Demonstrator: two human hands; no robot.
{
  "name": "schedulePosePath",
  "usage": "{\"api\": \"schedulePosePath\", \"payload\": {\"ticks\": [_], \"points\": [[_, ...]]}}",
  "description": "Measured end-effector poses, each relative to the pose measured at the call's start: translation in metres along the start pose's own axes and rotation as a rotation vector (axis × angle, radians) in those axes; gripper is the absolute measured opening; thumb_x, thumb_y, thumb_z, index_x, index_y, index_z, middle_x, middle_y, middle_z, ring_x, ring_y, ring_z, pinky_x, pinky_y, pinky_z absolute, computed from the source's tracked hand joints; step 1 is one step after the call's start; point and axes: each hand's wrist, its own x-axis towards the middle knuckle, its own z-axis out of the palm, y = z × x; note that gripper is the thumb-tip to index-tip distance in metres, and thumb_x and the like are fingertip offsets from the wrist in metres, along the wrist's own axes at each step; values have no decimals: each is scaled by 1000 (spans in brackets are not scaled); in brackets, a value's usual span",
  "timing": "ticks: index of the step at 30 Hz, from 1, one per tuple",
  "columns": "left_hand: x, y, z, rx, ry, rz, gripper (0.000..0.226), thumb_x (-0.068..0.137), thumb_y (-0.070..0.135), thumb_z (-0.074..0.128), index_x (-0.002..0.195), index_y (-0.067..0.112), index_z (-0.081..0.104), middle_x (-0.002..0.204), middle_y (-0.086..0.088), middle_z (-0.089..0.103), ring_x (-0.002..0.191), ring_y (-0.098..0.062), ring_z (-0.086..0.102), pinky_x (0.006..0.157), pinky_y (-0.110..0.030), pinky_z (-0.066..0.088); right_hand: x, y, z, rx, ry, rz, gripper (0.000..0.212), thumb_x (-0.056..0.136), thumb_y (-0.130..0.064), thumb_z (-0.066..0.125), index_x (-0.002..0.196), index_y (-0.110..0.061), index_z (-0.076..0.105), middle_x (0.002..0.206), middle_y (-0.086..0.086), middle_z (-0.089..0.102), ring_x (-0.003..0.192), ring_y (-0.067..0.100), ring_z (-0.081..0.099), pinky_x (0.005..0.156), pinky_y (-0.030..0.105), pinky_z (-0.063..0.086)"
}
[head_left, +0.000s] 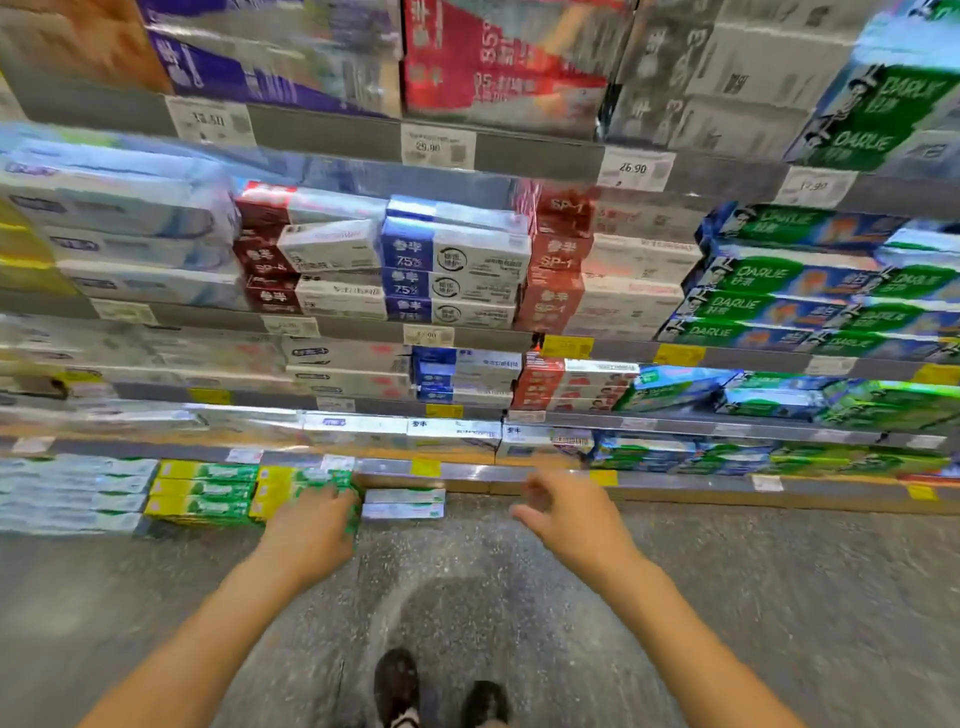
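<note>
I stand before shop shelves stacked with toothpaste boxes. My left hand (311, 530) reaches to the lowest shelf and lies against a stack of yellow-and-green boxes (301, 483); its fingertips are blurred, so the grip is unclear. Just right of it lie two pale boxes (404, 503), stacked. My right hand (563, 512) hovers in front of the bottom shelf edge (675, 486), fingers loosely curled, holding nothing.
Higher shelves carry blue-and-white boxes (452, 260), red boxes (558, 275) and green Darlie boxes (810, 301), with price tags (634, 169) on the rails. A speckled grey floor (727, 571) lies below, with my two shoes (441, 691) on it.
</note>
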Motion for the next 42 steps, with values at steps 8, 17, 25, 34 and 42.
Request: {"api": "schedulePosePath", "payload": {"ticks": [8,17,25,34,42], "points": [[203,-5,206,52,-182,141,45,90,17,47,134,16,44,134,-7,49,120,-23,51,93,-33,45,218,81,224,-162,-279,-19,31,90,-19,52,119,-12,60,112,9,66,103,27,62,78,31,48],[429,-26,396,238,62,147,92,65,57,77,134,8,41,121,-10,51,108,-27,55,80,-37,51,421,171,468,-291,-219,-208,47,86,-30,65,124,-6,50,125,17,55,115,32,51,88,37,43],[501,-53,466,272,26,104,117,65,68,68,148,10,10,145,-5,30,132,-23,33,106,-42,30,477,196,556,-549,-198,-368,84,82,-36,68,146,-9,21,138,16,34,124,36,37,100,45,34],[509,-48,497,297,89,121,79,88,36,55,146,8,9,140,-12,28,129,-29,31,105,-38,28,487,202,590,-664,-13,-335,75,79,-31,68,139,-6,30,131,15,41,119,33,38,102,45,29],[435,-29,393,245,180,218,73,88,32,50,146,11,11,136,-7,32,122,-27,34,100,-37,29,417,182,479,-579,123,-373,74,31,-49,84,92,-13,64,78,3,58,64,23,57,55,29,46]]}}
